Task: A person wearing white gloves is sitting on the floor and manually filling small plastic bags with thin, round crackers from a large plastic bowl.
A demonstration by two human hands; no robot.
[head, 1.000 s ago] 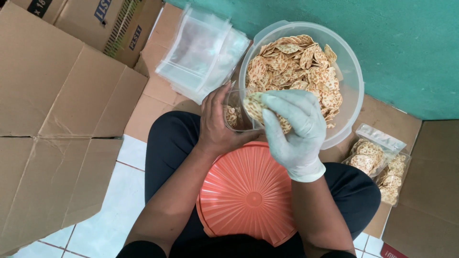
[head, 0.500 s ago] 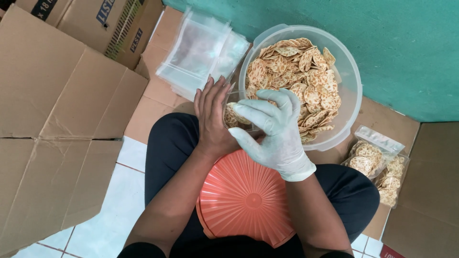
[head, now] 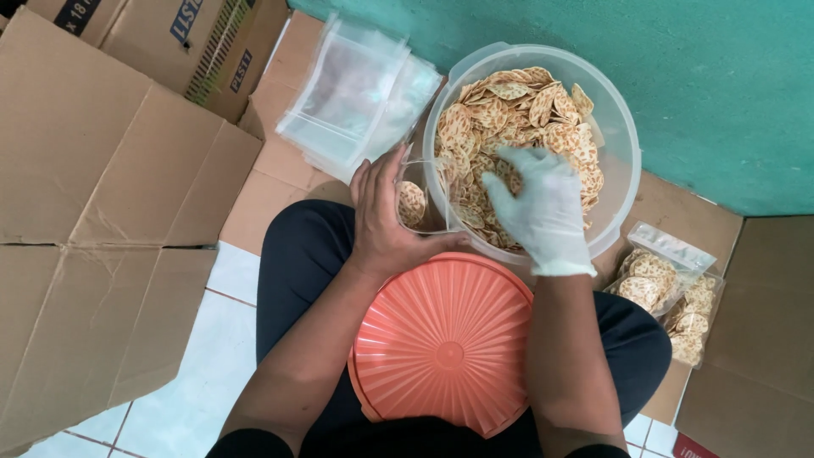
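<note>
White-gloved right hand (head: pixel 543 212) is back in the tub (head: pixel 623 144), fingers spread over the crackers (head: pixel 517 102), nothing gripped; bare left hand (head: pixel 386 220) clasps the part-filled bag (head: pixel 415 199) at the rim

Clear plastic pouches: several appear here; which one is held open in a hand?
The clear plastic pouch in the bare left hand, beside the clear round tub. The stacked empty pouches and filled pouches lie untouched.

Bare left hand (head: pixel 386 225), no glove or rings. Right hand (head: pixel 543 208) in a thin white disposable glove, cuff ending at the wrist. Forearms uncovered, black sleeves pushed up high. Dark trousers (head: pixel 297 254) on the legs.
</note>
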